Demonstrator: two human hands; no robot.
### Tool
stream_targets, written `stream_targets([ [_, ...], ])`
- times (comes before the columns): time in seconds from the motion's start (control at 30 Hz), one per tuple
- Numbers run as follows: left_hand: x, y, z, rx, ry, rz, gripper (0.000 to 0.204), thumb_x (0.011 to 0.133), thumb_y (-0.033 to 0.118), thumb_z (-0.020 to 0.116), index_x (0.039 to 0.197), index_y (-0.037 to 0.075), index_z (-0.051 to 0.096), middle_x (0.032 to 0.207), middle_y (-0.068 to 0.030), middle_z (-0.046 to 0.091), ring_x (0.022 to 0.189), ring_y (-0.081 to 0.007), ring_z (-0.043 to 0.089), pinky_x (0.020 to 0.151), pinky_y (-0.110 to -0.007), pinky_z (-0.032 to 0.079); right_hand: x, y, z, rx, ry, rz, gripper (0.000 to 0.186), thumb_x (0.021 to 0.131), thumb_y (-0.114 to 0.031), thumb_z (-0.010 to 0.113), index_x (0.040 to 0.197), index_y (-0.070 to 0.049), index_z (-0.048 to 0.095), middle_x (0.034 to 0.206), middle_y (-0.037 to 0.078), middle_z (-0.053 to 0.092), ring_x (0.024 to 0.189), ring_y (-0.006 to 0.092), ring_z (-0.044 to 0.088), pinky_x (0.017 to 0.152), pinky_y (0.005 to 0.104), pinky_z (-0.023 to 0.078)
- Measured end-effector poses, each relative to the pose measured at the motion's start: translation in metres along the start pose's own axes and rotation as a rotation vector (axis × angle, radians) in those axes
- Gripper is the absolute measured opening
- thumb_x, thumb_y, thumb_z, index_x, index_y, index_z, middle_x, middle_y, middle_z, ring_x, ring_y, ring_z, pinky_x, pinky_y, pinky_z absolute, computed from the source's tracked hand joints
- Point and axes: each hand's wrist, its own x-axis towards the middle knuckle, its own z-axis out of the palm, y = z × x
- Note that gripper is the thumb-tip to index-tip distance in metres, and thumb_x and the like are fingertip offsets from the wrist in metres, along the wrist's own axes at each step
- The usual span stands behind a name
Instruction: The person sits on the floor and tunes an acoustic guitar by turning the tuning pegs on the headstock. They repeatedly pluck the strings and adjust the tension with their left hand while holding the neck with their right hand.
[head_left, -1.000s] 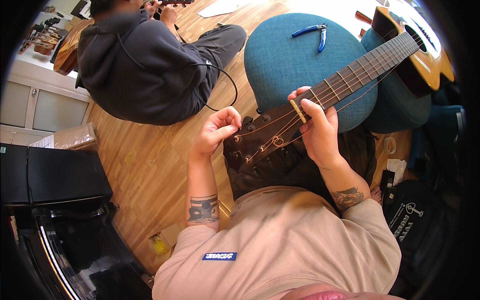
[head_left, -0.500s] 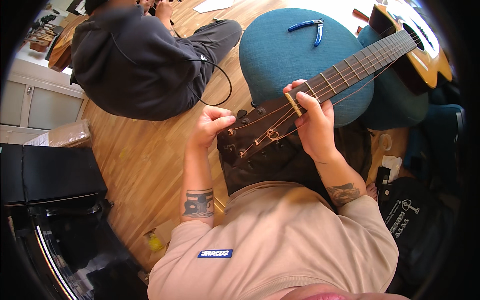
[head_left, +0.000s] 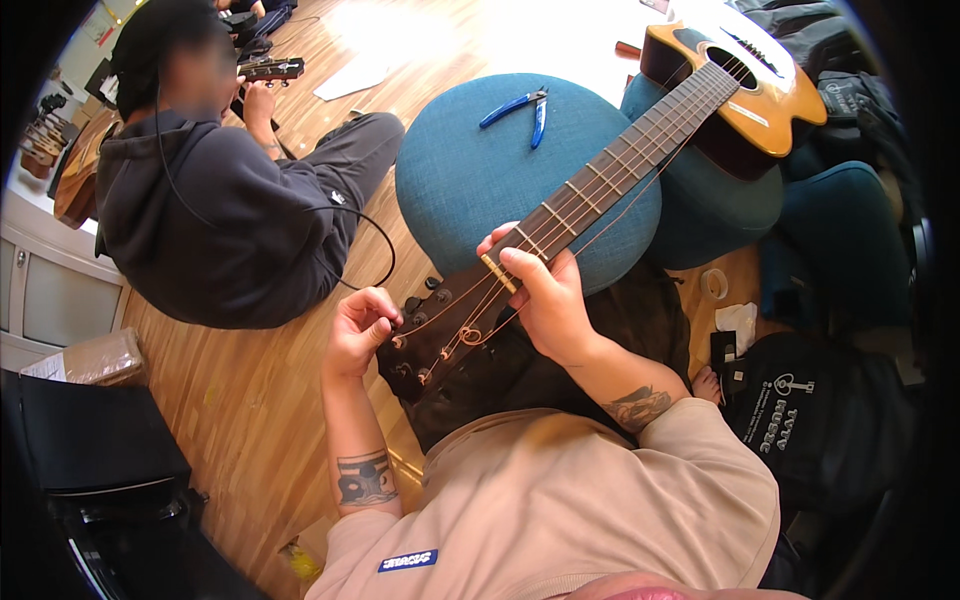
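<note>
An acoustic guitar (head_left: 775, 95) stretches from the far right, where its yellow-brown body rests, to its dark headstock (head_left: 415, 350) near my lap. My left hand (head_left: 360, 332) is closed at the headstock's left edge, thumb and fingers pinching a tuning peg (head_left: 397, 318) they mostly cover. Around the neck (head_left: 610, 180), just beyond the brass-coloured nut (head_left: 499, 273), my right hand (head_left: 548, 300) is wrapped, thumb lying over the strings. A loose copper-coloured string coil (head_left: 471, 336) sits on the headstock. One slack string (head_left: 630, 207) bows away beside the neck.
Blue-handled cutters (head_left: 538, 118) lie on a round blue stool (head_left: 450, 150) under the neck. A person in a dark hoodie (head_left: 220, 220) sits on the floor at left, holding another instrument. A black piano (head_left: 100, 440) stands at lower left, a black bag (head_left: 810, 430) at right.
My view has shifted, so the whole scene sits farther left and lower. My left fingers have turned at the tuning peg. The right hand keeps its hold on the neck.
</note>
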Motion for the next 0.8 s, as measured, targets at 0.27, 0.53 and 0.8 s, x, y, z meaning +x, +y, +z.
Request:
stream_targets([
  [0.27, -0.002, 0.022, 0.009, 0.046, 0.056, -0.147, 0.016, 0.083, 0.010, 0.073, 0.091, 0.003, 0.061, 0.083, -0.0003, 0.058, 0.077, -0.0086, 0.053, 0.071, -0.022, 0.041, 0.000, 0.000, 0.002, 0.015, 0.013, 0.016, 0.022, 0.090, -0.011, 0.057, 0.110, -0.004, 0.057, 0.102, 0.007, 0.065, 0.071, 0.0049, 0.056, 0.052, 0.0175, 0.042],
  [0.53, -0.005, -0.002, -0.009, -0.079, -0.088, -0.017, 0.018, 0.081, 0.011, 0.077, 0.088, 0.002, 0.063, 0.089, -0.0046, 0.062, 0.085, -0.0126, 0.057, 0.079, -0.027, 0.043, -0.001, 0.002, 0.001, 0.038, -0.007, 0.005, 0.022, 0.090, -0.011, 0.056, 0.111, -0.005, 0.057, 0.104, 0.009, 0.064, 0.076, 0.0060, 0.058, 0.051, 0.0157, 0.040],
  [0.8, 0.000, 0.002, 0.003, 0.022, -0.071, -0.061, 0.029, 0.086, 0.023, 0.073, 0.077, 0.009, 0.049, 0.078, -0.0006, 0.054, 0.074, -0.0087, 0.047, 0.067, -0.023, 0.036, 0.001, 0.007, -0.004, 0.005, -0.002, -0.008, 0.020, 0.090, -0.011, 0.058, 0.109, -0.005, 0.057, 0.101, 0.005, 0.066, 0.071, 0.0060, 0.057, 0.053, 0.0193, 0.044],
])
